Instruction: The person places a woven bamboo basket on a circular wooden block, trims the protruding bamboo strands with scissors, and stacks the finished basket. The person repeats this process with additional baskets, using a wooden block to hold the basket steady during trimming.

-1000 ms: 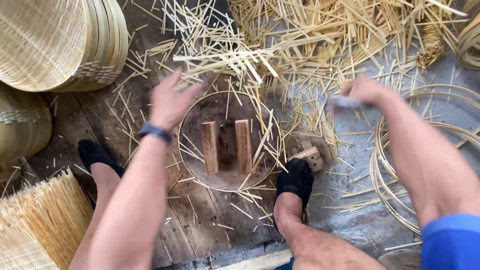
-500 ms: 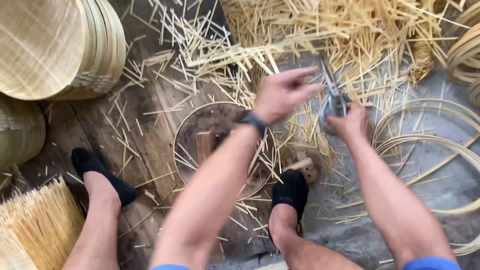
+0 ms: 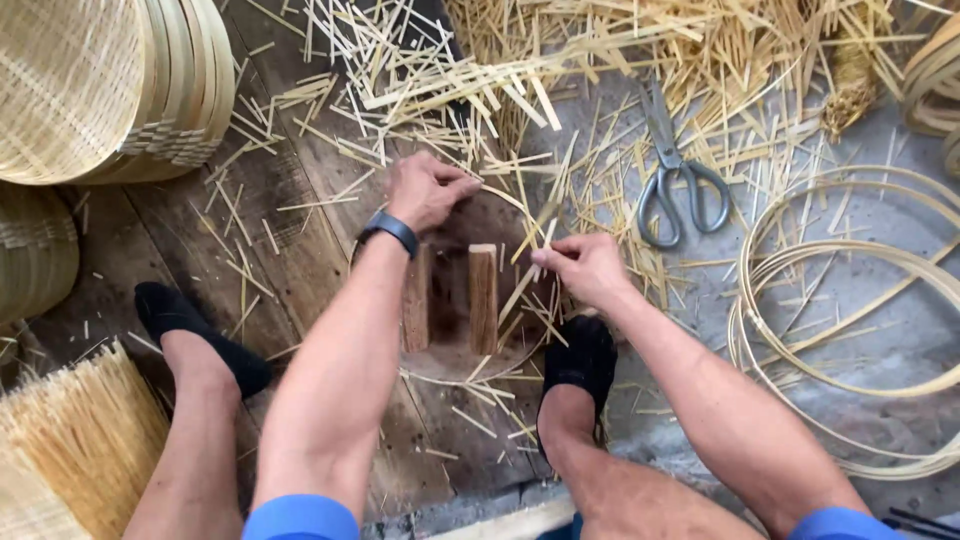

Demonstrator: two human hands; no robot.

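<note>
Left hand (image 3: 428, 190) curled shut on the far rim of a thin bamboo hoop (image 3: 520, 205), fingers pinching the strip. Right hand (image 3: 585, 268) closed too, thumb and fingertips pinching a short bamboo sliver (image 3: 535, 235) at the hoop's near-right edge. Hoop flat on the plank floor (image 3: 300, 260), between the two feet in black socks (image 3: 580, 370). Inside the hoop: two small upright wooden blocks (image 3: 483, 298), side by side, just apart. Black wristband (image 3: 390, 230) on left wrist. Scissors (image 3: 672, 170) lying open on the grey floor, right of the hands, untouched, among scattered bamboo offcuts (image 3: 420, 70). Loose coils of bamboo strip (image 3: 850, 300) further right. Stack of woven trays (image 3: 110, 80) top left. Bundle of thin sticks (image 3: 80, 440) bottom left, beside the left foot.
</note>
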